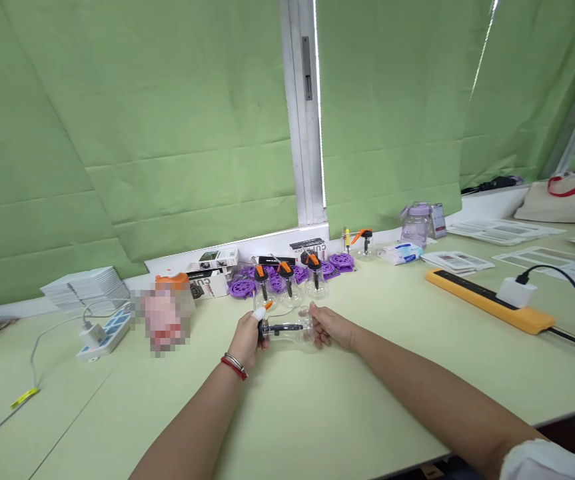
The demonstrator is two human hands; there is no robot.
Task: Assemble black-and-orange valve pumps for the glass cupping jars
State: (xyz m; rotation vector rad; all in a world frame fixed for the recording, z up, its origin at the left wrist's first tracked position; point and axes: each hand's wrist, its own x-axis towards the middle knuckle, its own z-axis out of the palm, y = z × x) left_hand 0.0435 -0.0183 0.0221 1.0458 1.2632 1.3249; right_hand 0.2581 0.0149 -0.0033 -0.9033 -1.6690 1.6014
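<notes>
Both hands hold a clear bottle (294,335) lying on its side just above the table. A dark tube runs through its middle, and its black neck and small orange lever are at the left end. My left hand (246,340) is closed round the neck; something white covers its thumb. Closed on the clear base at the other end is my right hand (331,327). Just beyond stand similar bottles with black and orange tops: a left one (263,288), a middle one (287,283) and a right one (316,277). Behind them lie several purple slotted discs (243,287).
To the left are a pink package (162,317), a white power strip (110,333) with cables and a stack of white leaflets (84,292). Printed boxes (210,283) stand by the wall. On the right lie a yellow power strip (487,300), a tissue pack (400,253) and a lidded jar (416,225).
</notes>
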